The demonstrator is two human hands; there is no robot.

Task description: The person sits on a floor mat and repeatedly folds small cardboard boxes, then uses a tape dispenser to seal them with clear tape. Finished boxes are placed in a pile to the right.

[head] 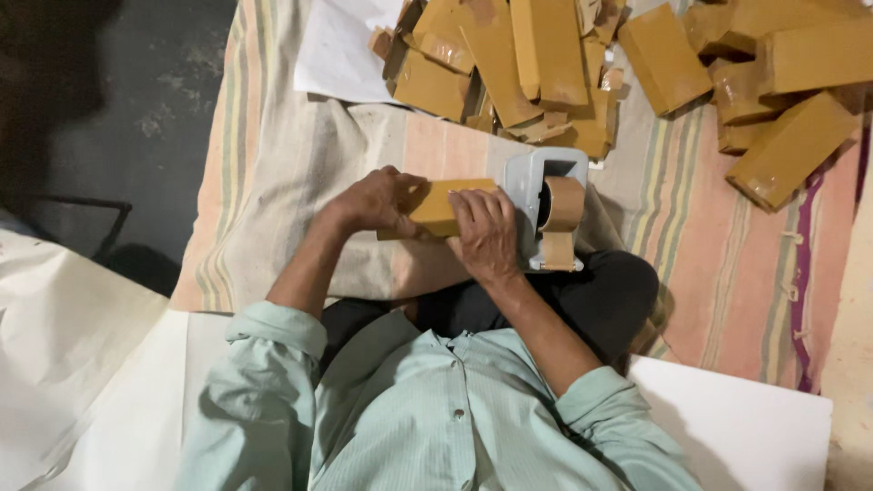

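Hands at work on a small mustard-yellow carton (439, 207): you grip it from both sides just above your lap, seated on a striped cloth (273, 164) spread over the floor. Your left hand (377, 202) curls around the carton's left end, fingers closed on its edge, while your right hand (486, 235) lies flat across the right end, palm pressing down on the top face. Just beside that hand stands a grey tape dispenser (538, 186) carrying a roll of brown tape (562, 207), its loose end hanging down at the front. By the look of it, the box is being closed and held shut for sealing; the next move likely calls for keeping the flaps pressed with one hand while the other draws tape from the roll. Beyond the dispenser, a heap of like cartons (527, 68) lies jumbled, with more brown boxes (782, 109) stacked to the right. White sheets (341, 50) rest at the cloth's far edge, and dark bare floor (118, 109) runs alongside on the left.
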